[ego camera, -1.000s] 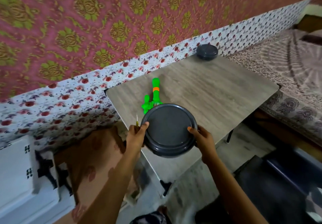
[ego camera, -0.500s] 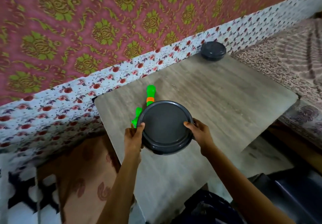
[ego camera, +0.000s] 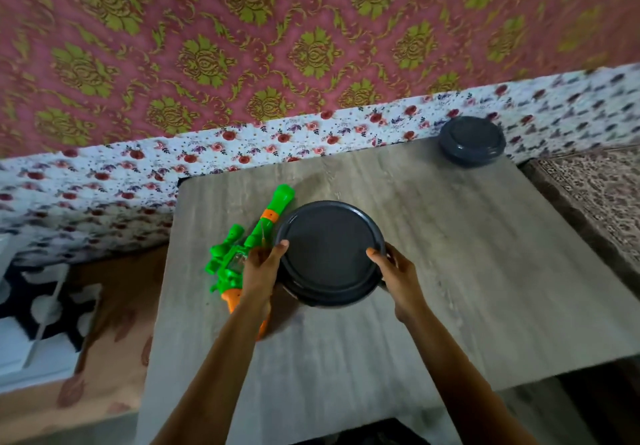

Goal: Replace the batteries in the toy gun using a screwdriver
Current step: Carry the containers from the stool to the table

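Currently clasping a dark lidded container by opposite rims with left hand and right hand. Just beyond left hand, on bench: green toy gun. Set container down level, clear of gun.

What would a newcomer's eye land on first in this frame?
The round dark grey container at the middle of the table, held between the left hand and right hand. Just left of it lies the bright green and orange toy gun, and a smaller grey container sits at the far right corner.
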### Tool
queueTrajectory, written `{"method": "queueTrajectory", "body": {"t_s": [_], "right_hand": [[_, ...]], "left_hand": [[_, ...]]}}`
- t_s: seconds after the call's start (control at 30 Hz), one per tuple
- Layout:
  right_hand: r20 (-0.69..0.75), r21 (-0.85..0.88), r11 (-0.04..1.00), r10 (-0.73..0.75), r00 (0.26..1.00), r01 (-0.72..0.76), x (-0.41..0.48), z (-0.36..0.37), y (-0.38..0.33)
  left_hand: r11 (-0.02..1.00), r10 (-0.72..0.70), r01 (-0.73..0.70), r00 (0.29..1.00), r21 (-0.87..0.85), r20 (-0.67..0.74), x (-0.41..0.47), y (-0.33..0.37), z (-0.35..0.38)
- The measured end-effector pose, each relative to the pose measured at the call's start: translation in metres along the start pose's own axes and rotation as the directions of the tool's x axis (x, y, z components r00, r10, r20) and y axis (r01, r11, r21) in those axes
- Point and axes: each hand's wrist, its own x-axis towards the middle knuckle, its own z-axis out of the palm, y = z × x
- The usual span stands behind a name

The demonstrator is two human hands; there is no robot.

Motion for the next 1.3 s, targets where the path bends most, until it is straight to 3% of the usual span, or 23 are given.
{"method": "queueTrajectory", "body": {"t_s": [0.23,0.4,0.57,0.77,0.93,1.17,1.3], "right_hand": [[-0.08,0.02,0.995,0.097,0.992,-0.096,0.032,-0.038,-0.019],[-0.201,0.059,0.996,0.075,0.977,-0.065,0.067,-0.067,-0.04],[-0.137,0.015,1.0,0.004,0.991,-0.002,0.115,-0.093,-0.065],[-0.067,-0.076,0.997,0.014,0.998,-0.019,0.214,-0.125,-0.074],[-0.086,-0.045,0.999,-0.023,0.996,0.019,0.274,-0.134,-0.073],[-0.115,0.027,0.997,-0.069,0.991,0.073,0.303,-0.129,-0.064],[-0.171,0.035,0.999,-0.013,0.985,0.02,0.283,-0.123,-0.064]], "left_hand": [[0.999,0.029,-0.023,0.989,-0.041,0.143,-0.001,0.017,0.042],[0.995,0.007,-0.036,0.956,0.093,0.293,0.02,0.035,0.092],[0.985,-0.017,-0.051,0.921,0.164,0.39,0.041,0.047,0.158],[0.981,-0.032,-0.023,0.96,0.193,0.279,0.099,0.06,0.244],[0.981,-0.025,-0.018,0.975,0.192,0.219,0.142,0.066,0.289],[0.985,0.004,-0.039,0.979,0.168,0.204,0.165,0.068,0.306],[0.985,0.043,-0.075,0.979,0.156,0.198,0.155,0.065,0.296]]}}
